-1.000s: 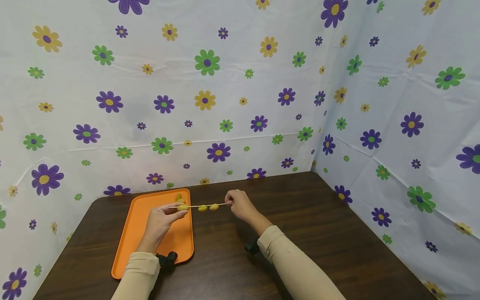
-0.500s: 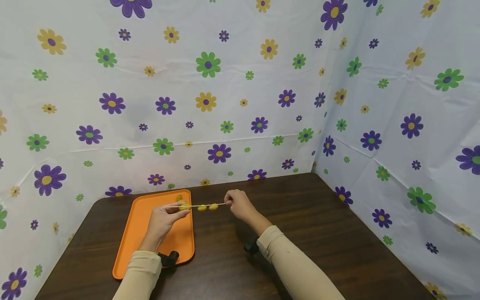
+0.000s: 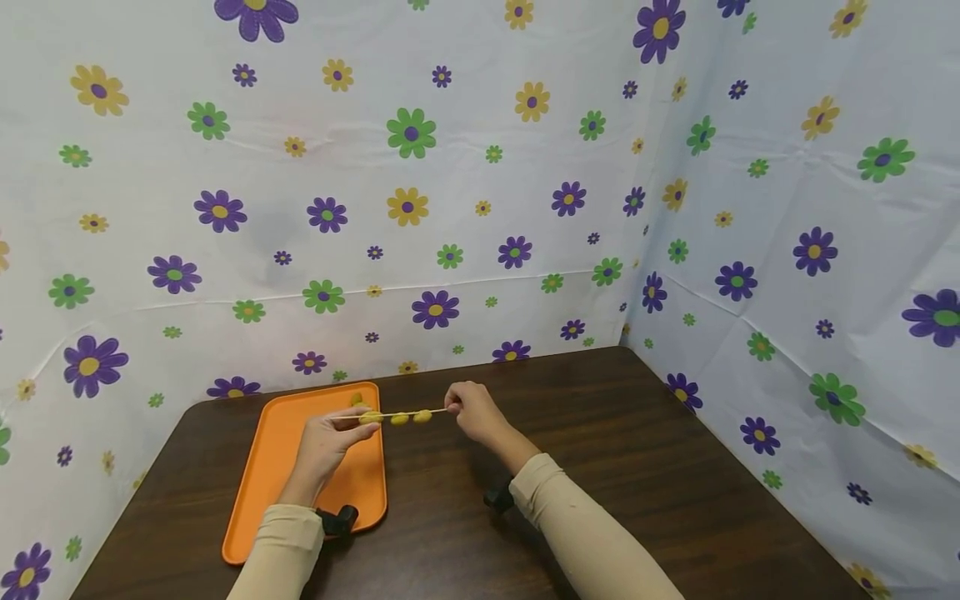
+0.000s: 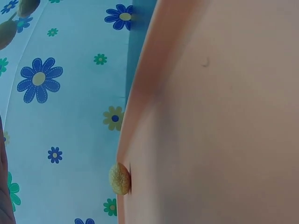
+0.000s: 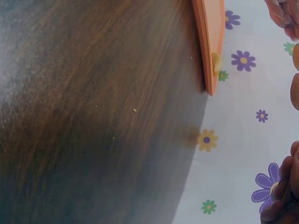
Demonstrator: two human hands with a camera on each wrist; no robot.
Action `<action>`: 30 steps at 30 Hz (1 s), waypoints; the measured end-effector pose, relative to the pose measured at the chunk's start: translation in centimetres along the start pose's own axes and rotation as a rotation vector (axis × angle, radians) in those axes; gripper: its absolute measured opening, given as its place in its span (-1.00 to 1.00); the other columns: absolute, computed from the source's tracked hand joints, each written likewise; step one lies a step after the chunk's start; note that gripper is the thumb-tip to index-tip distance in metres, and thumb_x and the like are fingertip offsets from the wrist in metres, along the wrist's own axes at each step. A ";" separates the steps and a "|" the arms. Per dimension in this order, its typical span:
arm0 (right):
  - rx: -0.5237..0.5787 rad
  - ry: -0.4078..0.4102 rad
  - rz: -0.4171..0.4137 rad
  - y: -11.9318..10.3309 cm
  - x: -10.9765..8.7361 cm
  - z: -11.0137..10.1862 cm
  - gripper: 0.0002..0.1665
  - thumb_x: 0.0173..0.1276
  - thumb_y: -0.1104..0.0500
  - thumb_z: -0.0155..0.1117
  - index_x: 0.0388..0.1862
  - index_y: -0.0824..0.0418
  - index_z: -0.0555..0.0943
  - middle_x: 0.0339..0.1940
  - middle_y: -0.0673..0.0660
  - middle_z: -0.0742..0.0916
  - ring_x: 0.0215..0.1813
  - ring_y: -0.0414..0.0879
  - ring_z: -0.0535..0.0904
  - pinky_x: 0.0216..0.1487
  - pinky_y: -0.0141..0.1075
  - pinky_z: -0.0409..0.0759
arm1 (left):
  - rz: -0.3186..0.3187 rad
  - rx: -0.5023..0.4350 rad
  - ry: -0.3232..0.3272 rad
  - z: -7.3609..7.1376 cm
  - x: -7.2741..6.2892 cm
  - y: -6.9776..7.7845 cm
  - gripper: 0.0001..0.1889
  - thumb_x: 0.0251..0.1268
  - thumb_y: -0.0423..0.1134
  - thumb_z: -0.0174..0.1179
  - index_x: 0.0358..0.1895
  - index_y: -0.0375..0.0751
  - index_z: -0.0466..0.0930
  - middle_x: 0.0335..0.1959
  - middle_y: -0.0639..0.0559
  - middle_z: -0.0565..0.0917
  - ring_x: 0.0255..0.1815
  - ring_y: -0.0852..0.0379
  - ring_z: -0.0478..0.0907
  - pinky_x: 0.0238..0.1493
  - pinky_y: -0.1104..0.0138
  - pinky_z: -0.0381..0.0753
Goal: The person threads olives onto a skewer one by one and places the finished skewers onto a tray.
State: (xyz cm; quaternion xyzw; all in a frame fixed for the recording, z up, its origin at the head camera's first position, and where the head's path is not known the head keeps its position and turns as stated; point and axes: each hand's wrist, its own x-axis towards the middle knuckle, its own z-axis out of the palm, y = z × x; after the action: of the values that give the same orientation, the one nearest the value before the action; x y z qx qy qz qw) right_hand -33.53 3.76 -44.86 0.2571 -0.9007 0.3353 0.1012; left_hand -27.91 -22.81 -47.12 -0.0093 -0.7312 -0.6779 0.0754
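Beyond the beige sleeves [image 3: 592, 521], the left hand [image 3: 321, 446] pinches a yellow piece [image 3: 371, 417] against a thin stick [image 3: 437, 411], and the right hand [image 3: 476, 412] grips its right end; two more yellow pieces [image 3: 400, 419] sit between. The stick lies roughly level above the dark table [image 3: 585, 467] and the right edge of an orange tray [image 3: 288, 467], which holds another yellow piece [image 4: 120, 178] by its far rim; behind stands a flowered sheet [image 3: 450, 192].

Tray [image 3: 288, 467] looks smooth plastic, table [image 3: 637, 450] grained wood, yellow piece [image 4: 120, 179] rough.

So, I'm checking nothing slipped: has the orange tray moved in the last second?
No: in the head view, the orange tray shows no visible shift against the back edge of the table.
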 end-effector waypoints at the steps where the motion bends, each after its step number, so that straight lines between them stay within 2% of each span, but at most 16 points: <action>1: 0.001 -0.003 0.003 0.0 0.0 0.0 -0.70 0.27 0.58 0.26 -0.43 0.19 0.58 -0.42 0.02 0.61 -0.32 -0.12 0.46 -0.26 -0.28 0.52 | -0.006 0.005 0.000 0.0 0.0 0.0 -0.54 0.14 -0.28 0.52 0.09 -0.44 0.70 -0.18 -0.04 0.80 -0.20 0.19 0.74 -0.09 0.37 0.71; 6: 0.018 -0.010 0.017 -0.2 -0.1 0.1 -0.73 0.31 0.54 0.26 -0.42 0.19 0.60 -0.41 0.02 0.61 -0.31 -0.11 0.47 -0.24 -0.28 0.53 | -0.033 0.008 0.002 0.0 -0.2 0.1 -0.55 0.14 -0.27 0.52 0.08 -0.39 0.71 -0.16 -0.05 0.80 -0.20 0.18 0.73 -0.09 0.38 0.70; 16: 0.023 0.008 -0.010 -0.4 0.0 0.2 -0.70 0.26 0.58 0.27 -0.45 0.21 0.58 -0.43 0.04 0.62 -0.33 -0.13 0.46 -0.28 -0.31 0.51 | -0.023 0.028 -0.003 0.1 0.0 0.2 -0.58 0.13 -0.27 0.52 0.05 -0.40 0.73 -0.17 -0.09 0.79 -0.21 0.14 0.73 -0.08 0.36 0.71; 25: 0.044 0.005 0.013 -0.5 0.2 0.2 -0.75 0.30 0.54 0.29 -0.43 0.23 0.60 -0.42 0.06 0.64 -0.33 -0.13 0.46 -0.28 -0.31 0.52 | -0.005 0.046 -0.007 0.3 0.3 0.2 -0.55 0.10 -0.20 0.55 0.04 -0.34 0.75 -0.13 -0.13 0.78 -0.19 0.12 0.73 -0.09 0.35 0.71; 30: 0.050 -0.001 0.015 -0.6 0.2 0.0 -0.76 0.31 0.54 0.29 -0.43 0.24 0.61 -0.41 0.07 0.64 -0.32 -0.12 0.46 -0.26 -0.30 0.52 | -0.023 0.051 0.001 0.5 0.3 0.4 -0.55 0.10 -0.21 0.55 0.06 -0.34 0.74 -0.10 -0.16 0.77 -0.20 0.15 0.71 -0.10 0.38 0.71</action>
State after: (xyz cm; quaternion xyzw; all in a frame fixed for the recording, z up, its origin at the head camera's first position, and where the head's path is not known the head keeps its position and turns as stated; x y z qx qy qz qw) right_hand -33.41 3.32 -44.48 0.2530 -0.8940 0.3585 0.0915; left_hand -28.22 -22.26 -46.70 0.0012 -0.7484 -0.6598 0.0681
